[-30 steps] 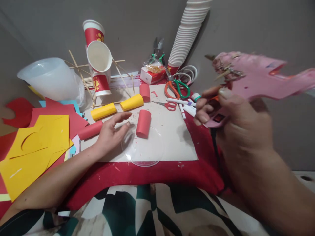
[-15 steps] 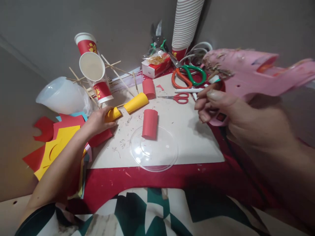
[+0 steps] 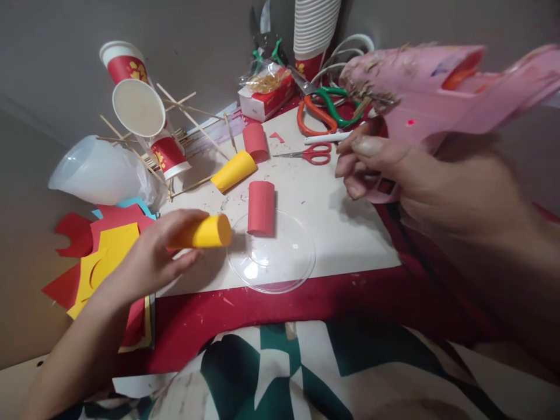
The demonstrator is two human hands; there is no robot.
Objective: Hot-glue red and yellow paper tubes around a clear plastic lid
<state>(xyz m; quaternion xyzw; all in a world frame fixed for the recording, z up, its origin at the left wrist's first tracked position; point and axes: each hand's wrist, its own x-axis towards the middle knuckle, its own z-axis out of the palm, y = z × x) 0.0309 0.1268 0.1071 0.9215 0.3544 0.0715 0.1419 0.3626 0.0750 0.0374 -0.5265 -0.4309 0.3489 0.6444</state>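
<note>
Our left hand (image 3: 151, 251) curls round a yellow tube (image 3: 213, 231), best held lightly against dents; our right hand (image 3: 431, 169) seems closed round the pink glue gun (image 3: 426, 93).

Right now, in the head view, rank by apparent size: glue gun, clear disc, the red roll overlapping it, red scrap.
1. Glue gun (nearest the camera, so enlarged)
2. Clear disc
3. Red roll
4. Red scrap

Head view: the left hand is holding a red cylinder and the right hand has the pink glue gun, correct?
Not quite: the head view shows a yellow cylinder, not a red one, in the left hand. The right hand does have the pink glue gun.
</note>
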